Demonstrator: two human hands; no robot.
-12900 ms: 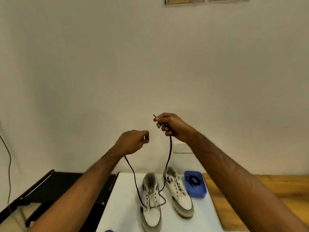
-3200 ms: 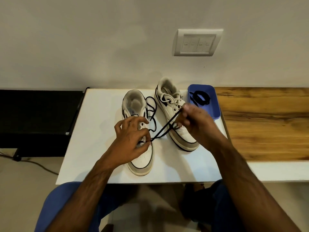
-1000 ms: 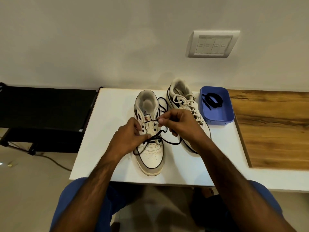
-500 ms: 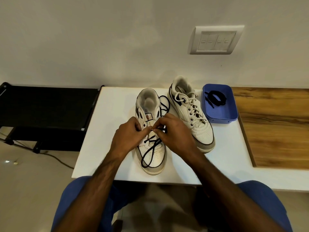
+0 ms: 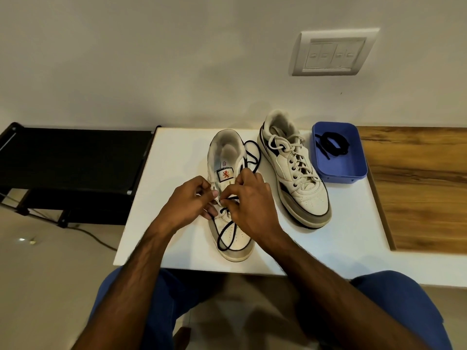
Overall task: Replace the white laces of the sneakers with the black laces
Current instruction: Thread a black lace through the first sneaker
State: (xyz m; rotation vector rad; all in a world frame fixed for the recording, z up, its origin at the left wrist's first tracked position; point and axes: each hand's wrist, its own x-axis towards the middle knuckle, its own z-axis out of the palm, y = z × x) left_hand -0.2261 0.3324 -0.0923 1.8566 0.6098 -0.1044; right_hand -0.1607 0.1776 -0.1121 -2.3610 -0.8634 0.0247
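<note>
- Both forearms reach in from the near edge and meet over the middle of the left sneaker (image 5: 228, 198), which stands on the white table (image 5: 177, 173) with its toe pointing toward the person.
- The left hand (image 5: 190, 204) lies knuckles up at the left side of that sneaker's eyelets, its fingers curled and its thumb and fingertips pinched against the shoe's left eyelet flap.
- The right hand (image 5: 249, 204) is also curled, knuckles up, with its fingertips pinching the black lace (image 5: 227, 233) right where the two hands touch.
- From the hands, the black lace hangs in a loop over the toe box on the near side; another stretch of it curls on the table past the hands, between the two heels.
- The right sneaker (image 5: 294, 168) stands just right of the hands, untouched, angled, still threaded with its white laces (image 5: 290, 152).
- A blue tray (image 5: 353, 170) sits further right, beside that sneaker, holding a second coiled black lace (image 5: 333, 145).
- A black rack (image 5: 70, 160) is left of the table, a wooden counter (image 5: 417, 185) to the right, and a switch plate (image 5: 333, 55) is on the far wall.
</note>
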